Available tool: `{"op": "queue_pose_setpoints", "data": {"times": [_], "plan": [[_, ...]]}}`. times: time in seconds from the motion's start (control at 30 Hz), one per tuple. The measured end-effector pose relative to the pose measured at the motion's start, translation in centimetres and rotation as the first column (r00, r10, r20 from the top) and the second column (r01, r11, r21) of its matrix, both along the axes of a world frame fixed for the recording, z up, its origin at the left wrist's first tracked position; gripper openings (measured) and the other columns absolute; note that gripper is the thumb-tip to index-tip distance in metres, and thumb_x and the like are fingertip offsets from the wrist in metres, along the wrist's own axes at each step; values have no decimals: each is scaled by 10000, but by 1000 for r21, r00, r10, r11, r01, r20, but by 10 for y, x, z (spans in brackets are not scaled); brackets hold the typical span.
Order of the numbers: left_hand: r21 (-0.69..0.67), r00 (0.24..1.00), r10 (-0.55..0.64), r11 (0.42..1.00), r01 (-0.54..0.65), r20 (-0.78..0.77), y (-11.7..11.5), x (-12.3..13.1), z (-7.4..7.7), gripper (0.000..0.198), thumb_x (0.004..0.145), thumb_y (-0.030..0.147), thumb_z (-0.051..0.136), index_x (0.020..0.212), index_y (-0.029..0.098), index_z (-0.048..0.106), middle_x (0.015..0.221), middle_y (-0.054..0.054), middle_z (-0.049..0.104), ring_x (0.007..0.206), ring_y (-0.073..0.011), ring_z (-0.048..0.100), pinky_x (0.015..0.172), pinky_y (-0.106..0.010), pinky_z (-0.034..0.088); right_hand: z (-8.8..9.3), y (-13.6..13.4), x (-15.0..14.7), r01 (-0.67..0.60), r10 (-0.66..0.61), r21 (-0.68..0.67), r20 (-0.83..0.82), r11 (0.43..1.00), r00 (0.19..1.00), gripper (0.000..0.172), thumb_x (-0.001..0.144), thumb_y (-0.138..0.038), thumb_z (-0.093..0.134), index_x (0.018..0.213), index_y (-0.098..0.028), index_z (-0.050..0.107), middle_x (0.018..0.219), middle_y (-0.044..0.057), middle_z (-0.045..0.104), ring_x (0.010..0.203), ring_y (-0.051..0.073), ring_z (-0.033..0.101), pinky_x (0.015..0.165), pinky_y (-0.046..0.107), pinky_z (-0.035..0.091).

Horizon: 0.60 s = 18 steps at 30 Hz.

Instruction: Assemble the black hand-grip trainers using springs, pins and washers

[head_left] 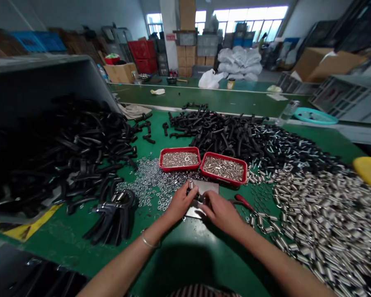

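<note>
My left hand [181,202] is closed around a small dark part, and a shiny coiled spring [191,184] sticks up beside its thumb. Close by on the right, my right hand [218,208] has its fingers pinched together at the same dark part [200,198]; what its fingertips hold is hidden. Both hands are over a flat metal plate [208,187] on the green table. Just beyond them stand two red trays: the left tray [179,168] holds tiny metal pieces with a ring on top, the right tray [224,180] small metal pins.
Loose nuts [154,181] lie to the left, near a stack of black handles [114,218]. A grey bin [92,78] spills more handles. Black parts [222,132] are heaped behind the trays. Metal springs [324,218] cover the right side, near red-handled pliers [243,201].
</note>
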<state>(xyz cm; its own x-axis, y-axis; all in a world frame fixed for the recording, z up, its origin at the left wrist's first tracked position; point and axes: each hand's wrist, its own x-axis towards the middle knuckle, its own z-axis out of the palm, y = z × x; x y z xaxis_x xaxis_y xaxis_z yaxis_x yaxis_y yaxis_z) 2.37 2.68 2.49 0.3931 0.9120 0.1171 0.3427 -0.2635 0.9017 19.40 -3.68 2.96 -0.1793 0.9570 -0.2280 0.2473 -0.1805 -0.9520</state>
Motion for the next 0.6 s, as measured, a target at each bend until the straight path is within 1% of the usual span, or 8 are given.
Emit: {"op": "queue_pose_setpoints", "data": {"times": [0.07, 0.17, 0.23, 0.3, 0.33, 0.47, 0.53, 0.6], "plan": [[27, 999, -28, 999, 26, 46, -1, 0, 2, 247, 993, 397, 443, 943, 196, 579, 909, -36, 627, 881, -184, 586, 842, -304, 449, -1, 0, 0, -50, 49, -17, -27, 999, 998, 506, 916, -683, 457, 936, -192, 580, 745, 55, 675, 512, 135, 559, 478, 243, 399], [161, 992, -112, 982, 102, 53, -5, 1, 5, 218, 1002, 357, 436, 1013, 196, 582, 1038, -69, 606, 1027, -198, 565, 964, -329, 424, -1, -1, 3, -246, 221, -164, -156, 955, 963, 726, 968, -696, 98, 921, -169, 595, 602, 32, 626, 365, 119, 452, 397, 245, 333], [175, 993, -111, 979, 104, 31, -6, 4, 5, 211, 1004, 348, 435, 1007, 192, 576, 1025, -73, 592, 1018, -202, 559, 963, -340, 427, 0, -1, 6, -161, 158, -78, -43, 984, 987, 623, 955, -706, 269, 935, -174, 592, 695, 43, 655, 438, 119, 500, 429, 235, 345], [121, 999, -30, 992, 27, 19, -8, 6, 4, 220, 1008, 353, 421, 984, 190, 566, 965, -65, 586, 949, -202, 561, 910, -344, 447, 1, -1, 8, -1, -9, 99, 106, 995, 994, 463, 892, -651, 533, 893, -190, 577, 772, 37, 650, 546, 119, 536, 482, 221, 363], [107, 1000, 8, 994, -10, 18, -9, 8, 3, 221, 1009, 353, 414, 978, 190, 559, 950, -62, 583, 930, -201, 560, 895, -345, 451, 0, -2, 9, 17, -29, 114, 108, 993, 994, 445, 889, -636, 551, 864, -193, 570, 742, 24, 630, 544, 115, 521, 485, 218, 359], [206, 997, -82, 975, 78, 8, -13, 11, 3, 173, 998, 329, 439, 978, 193, 545, 999, -68, 572, 994, -200, 552, 948, -346, 434, 0, -4, 10, -191, 151, -165, -225, 968, 963, 608, 976, -671, 226, 910, -179, 577, 596, -10, 567, 386, 105, 417, 394, 233, 337], [166, 997, -73, 984, 69, 14, -16, 12, 1, 182, 1002, 339, 434, 983, 194, 543, 990, -64, 576, 974, -197, 559, 927, -341, 445, 2, -7, 8, -82, 63, -80, -216, 993, 974, 503, 930, -660, 433, 1022, -186, 573, 739, 16, 624, 509, 130, 541, 465, 248, 435], [63, 999, 46, 997, -48, 28, -18, 14, -1, 218, 1014, 365, 399, 994, 194, 531, 961, -60, 586, 911, -194, 568, 871, -339, 466, 5, -10, 5, 134, -120, 129, -106, 983, 987, 416, 827, -564, 672, 1018, -206, 577, 878, 34, 627, 721, 162, 610, 619, 273, 509]]}}
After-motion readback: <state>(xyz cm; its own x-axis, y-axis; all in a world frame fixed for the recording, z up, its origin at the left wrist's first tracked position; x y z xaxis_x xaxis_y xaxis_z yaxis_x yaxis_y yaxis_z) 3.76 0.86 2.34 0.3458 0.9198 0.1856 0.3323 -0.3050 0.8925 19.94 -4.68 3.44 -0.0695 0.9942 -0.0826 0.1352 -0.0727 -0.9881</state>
